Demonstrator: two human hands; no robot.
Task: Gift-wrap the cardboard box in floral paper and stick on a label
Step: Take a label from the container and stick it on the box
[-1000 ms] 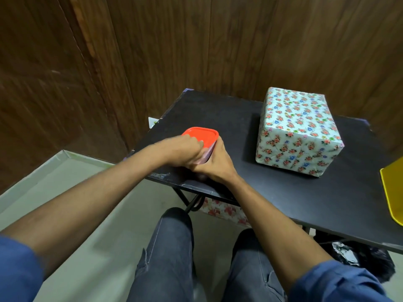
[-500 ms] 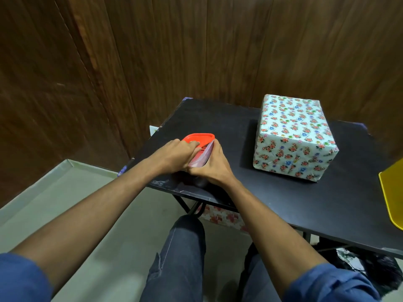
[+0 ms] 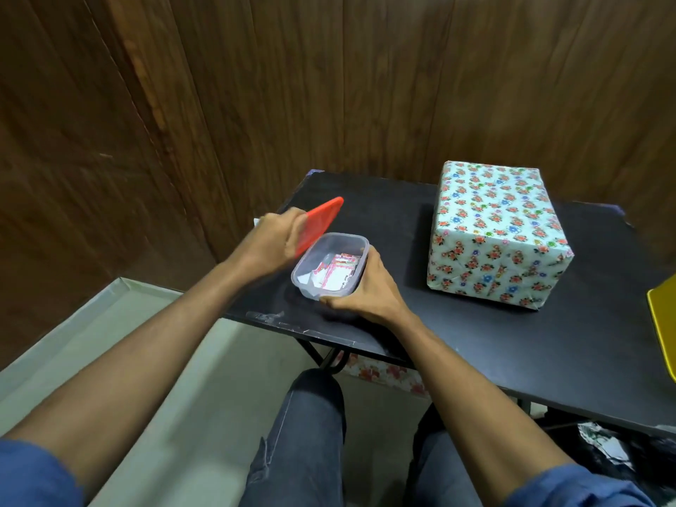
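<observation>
Since a second ago the red lid (image 3: 319, 224) has come off the clear plastic tub (image 3: 331, 266): it was seated flat under both hands, and now the left hand (image 3: 272, 242) holds it tilted up and away toward the left of the frame, fingers curled round its near edge. The right hand (image 3: 367, 292) grips the tub's near right corner, fingers wrapped along the side and thumb on the rim, keeping it down on the black surface (image 3: 475, 342). Inside lie several small labels (image 3: 334, 274) with pink and red borders, loosely heaped. The floral-wrapped box (image 3: 497, 234) sits in the centre right of the frame, well apart from the tub, already fully covered in paper, so only the label seems to be left. Risks from here: the tub stands close to the surface's near left edge, and a tug while picking a label could slide it off (it looks light, with little in it); the labels overlap, so two may lift together; and the lid could slip if the left hand loosens.
</observation>
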